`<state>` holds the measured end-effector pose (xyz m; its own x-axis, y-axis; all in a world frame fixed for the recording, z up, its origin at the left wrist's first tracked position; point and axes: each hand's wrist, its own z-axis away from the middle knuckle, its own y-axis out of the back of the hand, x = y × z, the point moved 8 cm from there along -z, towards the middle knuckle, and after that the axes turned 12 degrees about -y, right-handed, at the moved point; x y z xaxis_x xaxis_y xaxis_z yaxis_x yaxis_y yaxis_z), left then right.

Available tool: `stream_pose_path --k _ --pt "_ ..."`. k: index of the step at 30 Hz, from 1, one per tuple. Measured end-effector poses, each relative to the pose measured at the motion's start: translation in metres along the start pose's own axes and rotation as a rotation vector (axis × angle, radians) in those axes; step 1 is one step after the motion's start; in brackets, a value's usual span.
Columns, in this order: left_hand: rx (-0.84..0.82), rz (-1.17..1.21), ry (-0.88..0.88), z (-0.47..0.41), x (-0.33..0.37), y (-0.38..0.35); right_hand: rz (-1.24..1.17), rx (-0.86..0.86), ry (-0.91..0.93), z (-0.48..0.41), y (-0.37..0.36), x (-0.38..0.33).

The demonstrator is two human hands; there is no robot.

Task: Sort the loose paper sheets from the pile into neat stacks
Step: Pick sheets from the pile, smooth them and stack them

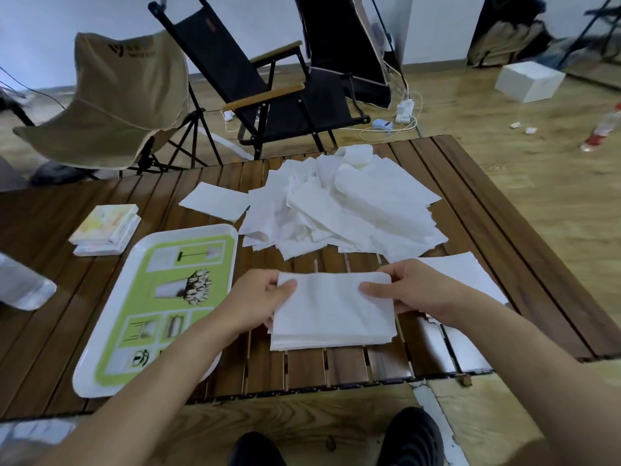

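near the front edge of the slatted table [336, 368], a small stack [332, 317] of white sheets lies flat between both hands, probably held at its two short sides so the edges can be squared up. the left hand [265, 297] grips the stack's left side, thumb on top and fingers curled underneath. the right hand [406, 290] pinches the right side the same way, thumb pressed on the top sheet. a green and white tray [188, 232] sits just left of the stack, and another flat sheet [470, 274] lies to the right, partly under the right forearm. farther back, the loose pile [353, 210] sprawls unsorted across the middle of the table, so most of the sorting looks undone.
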<state>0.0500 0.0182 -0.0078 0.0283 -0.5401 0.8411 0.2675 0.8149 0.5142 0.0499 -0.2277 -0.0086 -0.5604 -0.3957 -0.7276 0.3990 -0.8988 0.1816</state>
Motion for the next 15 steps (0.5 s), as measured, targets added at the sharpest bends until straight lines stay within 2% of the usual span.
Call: stream_pose_path --k 2,5,7,15 --pt "-0.075 -0.178 0.012 0.000 -0.010 -0.003 0.076 0.093 -0.019 -0.005 0.003 0.005" --pt "-0.079 -0.328 -0.028 -0.003 -0.013 -0.001 0.282 0.163 -0.007 -0.008 0.002 0.005" --pt "-0.083 -0.338 -0.027 -0.004 -0.015 -0.002 0.407 0.214 0.000 -0.008 0.002 0.003" --pt "-0.080 -0.433 0.084 -0.003 -0.019 -0.003 0.575 0.352 0.013 -0.012 0.001 0.000"
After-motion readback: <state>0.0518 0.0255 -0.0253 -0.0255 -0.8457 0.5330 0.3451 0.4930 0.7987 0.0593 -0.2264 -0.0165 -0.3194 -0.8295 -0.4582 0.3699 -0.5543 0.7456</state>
